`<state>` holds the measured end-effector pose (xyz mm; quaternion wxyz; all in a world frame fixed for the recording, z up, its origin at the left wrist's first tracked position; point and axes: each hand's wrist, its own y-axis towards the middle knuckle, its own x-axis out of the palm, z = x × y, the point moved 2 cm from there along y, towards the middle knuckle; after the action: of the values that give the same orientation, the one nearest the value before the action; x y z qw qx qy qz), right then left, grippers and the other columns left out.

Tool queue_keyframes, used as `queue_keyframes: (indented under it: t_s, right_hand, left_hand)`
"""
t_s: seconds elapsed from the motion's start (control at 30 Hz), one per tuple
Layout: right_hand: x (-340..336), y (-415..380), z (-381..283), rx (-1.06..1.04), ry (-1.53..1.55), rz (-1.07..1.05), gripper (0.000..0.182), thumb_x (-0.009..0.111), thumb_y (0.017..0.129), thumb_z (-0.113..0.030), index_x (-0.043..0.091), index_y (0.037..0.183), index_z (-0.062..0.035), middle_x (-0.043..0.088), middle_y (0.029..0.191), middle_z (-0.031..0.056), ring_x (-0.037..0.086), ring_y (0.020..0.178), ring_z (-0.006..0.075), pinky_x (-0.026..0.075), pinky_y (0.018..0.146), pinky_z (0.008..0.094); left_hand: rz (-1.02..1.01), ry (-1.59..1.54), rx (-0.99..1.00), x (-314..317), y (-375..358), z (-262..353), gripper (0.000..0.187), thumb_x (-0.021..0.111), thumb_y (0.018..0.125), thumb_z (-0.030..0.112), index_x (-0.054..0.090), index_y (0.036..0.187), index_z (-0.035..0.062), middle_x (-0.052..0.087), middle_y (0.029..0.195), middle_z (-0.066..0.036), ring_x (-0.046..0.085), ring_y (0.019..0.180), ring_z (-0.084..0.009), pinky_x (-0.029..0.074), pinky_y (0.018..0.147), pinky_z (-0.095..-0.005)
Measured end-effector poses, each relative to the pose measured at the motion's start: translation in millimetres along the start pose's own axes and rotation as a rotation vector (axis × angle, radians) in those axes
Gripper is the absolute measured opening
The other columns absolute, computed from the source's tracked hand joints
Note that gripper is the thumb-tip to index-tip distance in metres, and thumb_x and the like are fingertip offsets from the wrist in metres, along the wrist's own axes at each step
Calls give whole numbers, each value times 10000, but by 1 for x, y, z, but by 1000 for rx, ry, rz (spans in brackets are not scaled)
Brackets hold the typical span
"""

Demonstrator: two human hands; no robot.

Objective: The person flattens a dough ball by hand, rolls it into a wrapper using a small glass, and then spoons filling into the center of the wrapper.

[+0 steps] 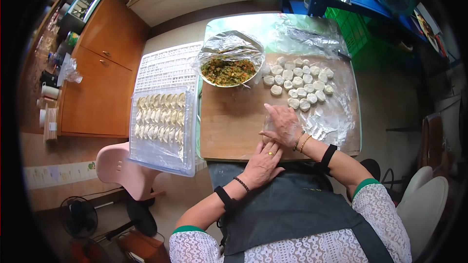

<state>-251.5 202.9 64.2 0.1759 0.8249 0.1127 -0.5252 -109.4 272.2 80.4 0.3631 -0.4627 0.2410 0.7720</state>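
My left hand (262,165), with a gold ring, lies at the front edge of the wooden board (229,122), its fingers together and reaching forward. Its fingertips meet the fingers of my right hand (283,125), which is curled down onto the board. Something small and pale shows between the hands, mostly hidden by the fingers; I cannot make out what it is. Just beyond my right hand lie several floured, flattened dough pieces (299,83). Behind the board's left part stands a bowl of chopped vegetable filling (229,70), partly covered with foil (234,44).
Left of the board, a tray (161,153) holds rows of folded dumplings (160,117), beside a white rack (168,70). Loose flour (324,124) lies at the board's right. A pink chair (119,168) is below the tray; plastic wrap (314,39) lies at the back.
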Motion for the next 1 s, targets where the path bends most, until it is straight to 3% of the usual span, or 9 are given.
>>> queue_keyframes:
  t_s: [0.17,0.27,0.4,0.53,0.63,0.67,0.8,0.9,1.0]
  right_hand:
    - [-1,6,21,-34,141,151,705,688,791,-380,400,1358,-76,550,1142,113,556,1024,263,396,845,409]
    - [-29,-2,5,-117,139,26,686,711,767,-289,424,1362,-105,543,1178,119,542,1072,283,404,869,413]
    - [-6,-18,-10,-322,-19,-107,666,680,775,-349,442,1353,-121,525,1191,104,539,1060,256,398,870,400]
    - [8,5,-12,-142,-7,-22,820,739,695,-432,419,1346,-49,521,1170,114,516,1068,270,384,886,402]
    - [10,24,-8,-58,-47,-20,851,736,693,-469,401,1353,-50,518,1173,112,518,1064,264,376,889,401]
    - [17,25,-1,-74,-33,20,775,700,753,-449,397,1361,-76,525,1168,102,522,1050,252,373,882,389]
    - [3,22,6,-31,75,80,714,707,772,-327,397,1384,-131,539,1172,106,542,1039,265,371,876,398]
    - [-14,1,-15,-163,92,92,681,713,751,-246,435,1358,-113,539,1197,114,543,1054,271,382,874,403]
    - [4,-18,-34,-234,20,-4,667,689,762,-253,436,1364,-119,534,1205,106,540,1066,269,379,894,407]
  left_hand:
    - [-47,-45,-141,-4,0,-4,527,691,790,318,521,1170,-6,471,1270,-179,406,1245,-353,284,1079,-490]
    - [-24,-13,-81,-10,-4,1,540,689,792,318,516,1185,-9,456,1285,-198,383,1269,-355,276,1085,-487]
    - [-107,8,-76,0,-10,1,586,682,796,330,497,1234,-11,421,1336,-218,325,1323,-373,259,1097,-487]
    - [-84,27,-99,4,-17,1,606,675,801,336,481,1258,-10,398,1365,-224,303,1343,-370,248,1104,-496]
    - [-58,9,-89,1,-15,-1,598,686,796,320,483,1251,-10,392,1370,-227,308,1335,-372,252,1099,-501]
    - [-51,-13,-115,2,-14,-2,599,691,792,315,483,1248,-12,388,1372,-230,309,1332,-379,254,1096,-503]
    - [53,-38,-151,3,-19,-6,616,710,776,300,478,1250,-19,382,1373,-242,310,1321,-402,252,1094,-511]
    - [94,-2,-104,8,-29,-3,639,708,776,311,470,1267,-21,384,1368,-245,309,1318,-411,248,1096,-513]
    - [50,17,-88,14,-35,-1,658,694,785,333,459,1289,-19,381,1373,-243,307,1323,-405,243,1099,-508]
